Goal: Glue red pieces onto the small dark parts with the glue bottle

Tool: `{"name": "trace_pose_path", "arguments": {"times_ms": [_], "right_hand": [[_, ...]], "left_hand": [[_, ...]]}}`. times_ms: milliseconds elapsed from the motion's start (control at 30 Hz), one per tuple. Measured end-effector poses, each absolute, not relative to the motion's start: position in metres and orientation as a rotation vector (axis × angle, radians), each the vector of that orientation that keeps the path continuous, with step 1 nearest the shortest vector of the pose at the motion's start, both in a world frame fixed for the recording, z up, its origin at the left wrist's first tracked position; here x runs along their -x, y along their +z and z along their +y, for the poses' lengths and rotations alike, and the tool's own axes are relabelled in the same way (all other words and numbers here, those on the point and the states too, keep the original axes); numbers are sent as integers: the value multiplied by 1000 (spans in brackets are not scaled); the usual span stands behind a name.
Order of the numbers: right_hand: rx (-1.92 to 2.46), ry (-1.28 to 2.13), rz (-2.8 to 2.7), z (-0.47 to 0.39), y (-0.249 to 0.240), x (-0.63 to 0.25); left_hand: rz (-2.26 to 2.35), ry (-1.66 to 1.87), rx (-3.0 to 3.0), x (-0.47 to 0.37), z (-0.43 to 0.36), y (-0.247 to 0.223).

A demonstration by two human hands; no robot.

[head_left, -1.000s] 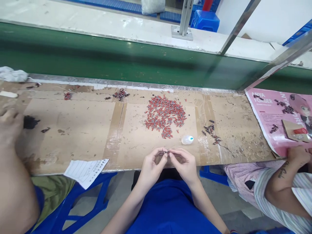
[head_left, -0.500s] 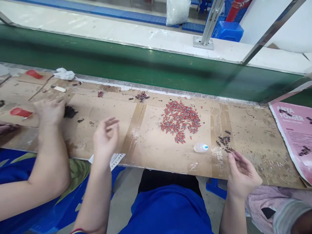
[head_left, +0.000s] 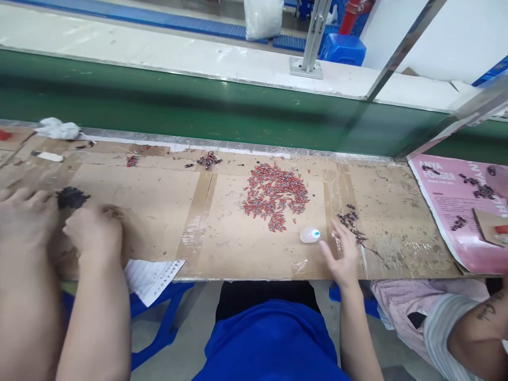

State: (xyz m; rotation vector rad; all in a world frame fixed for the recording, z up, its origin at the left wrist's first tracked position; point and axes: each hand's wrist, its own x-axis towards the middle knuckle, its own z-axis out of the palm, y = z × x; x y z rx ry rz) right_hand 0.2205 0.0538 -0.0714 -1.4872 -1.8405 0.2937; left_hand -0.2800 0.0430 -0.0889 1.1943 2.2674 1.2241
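My right hand (head_left: 343,256) is open, thumb and fingers apart, between a small translucent bottle (head_left: 309,235) with a blue tip and a small pile of dark parts (head_left: 349,218). Nothing shows in its grasp. My left hand (head_left: 95,230) is far to the left, low over the cardboard beside a black pile (head_left: 72,198). Its fingers curl inward and are slightly blurred; what they hold, if anything, is hidden. A large heap of small red-and-silver parts (head_left: 275,193) lies on the cardboard between my hands.
A co-worker's hand (head_left: 27,222) rests just left of mine. Smaller part clusters (head_left: 209,160) lie near the green wall (head_left: 222,111). A printed sheet (head_left: 153,275) overhangs the front edge. At right are a pink poster (head_left: 448,211) and another person's arm (head_left: 480,328).
My left hand has moved left and down to the black pile beside the co-worker's hand. My right hand has left the dark parts, shifted left towards the bottle and opened. The view has turned right.
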Motion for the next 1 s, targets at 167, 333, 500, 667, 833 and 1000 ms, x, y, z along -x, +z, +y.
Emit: {"name": "trace_pose_path", "arguments": {"times_ms": [167,333,500,667,833,1000], "right_hand": [[1449,491,-1901,50,-79,-191],[1456,723,-1736,50,-83,-184],[1352,1084,-1418,43,-88,-180],[1283,1220,-1010,37,-85,-167],[1130,1341,-665,40,-75,-152],[1149,1413,-569,44,-71,-141]], "left_hand": [[2285,1140,-1120,235,43,-80],[1886,1075,-1222,142,30,-72],[1528,1018,-1561,66,15,-83],[1698,1154,-1882,42,5,-103],[1836,1178,-1917,46,-3,-112],[1771,1126,-1913,50,-7,-107]]}}
